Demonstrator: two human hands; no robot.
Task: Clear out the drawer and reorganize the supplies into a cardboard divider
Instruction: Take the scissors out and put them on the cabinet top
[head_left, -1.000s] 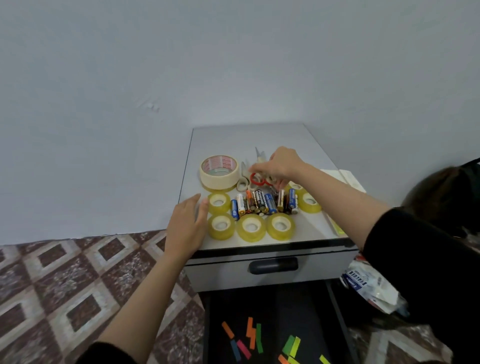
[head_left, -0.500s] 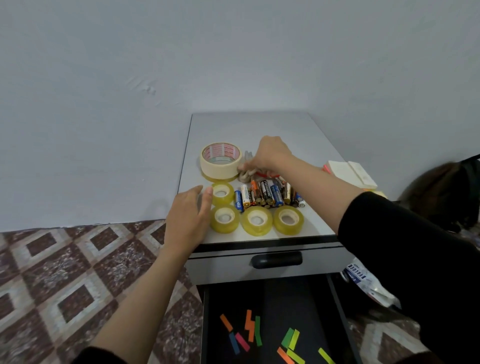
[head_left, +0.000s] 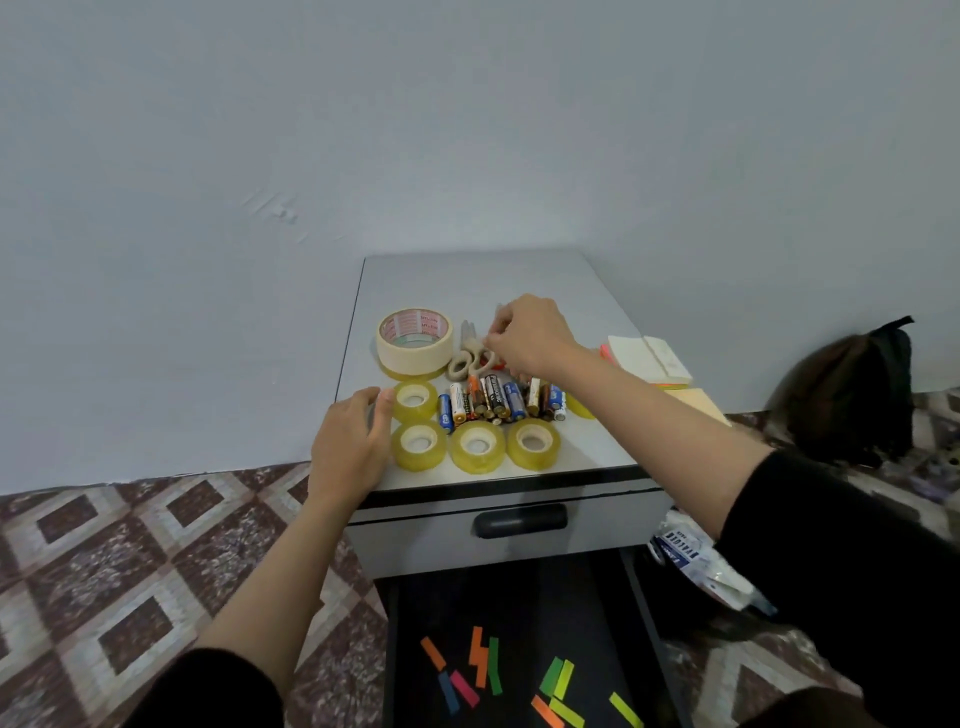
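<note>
Clearing-out stage, I judge: my right hand pinches the beige-handled scissors at frame centre. My left hand, fingers relaxed, touches a small yellow tape roll. Next, gather the coloured paper strips from the open black drawer at the bottom.

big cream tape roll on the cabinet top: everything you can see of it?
The masking tape roll is wide, cream, paper-like, its core printed in red. It lies flat, hole up, on the grey cabinet top, behind the small yellow tape rolls. A yellowish rim shows under its front edge; unclear what. Cream-handled scissors lie close on its right. Neither the left hand nor the right hand touches it.
</note>
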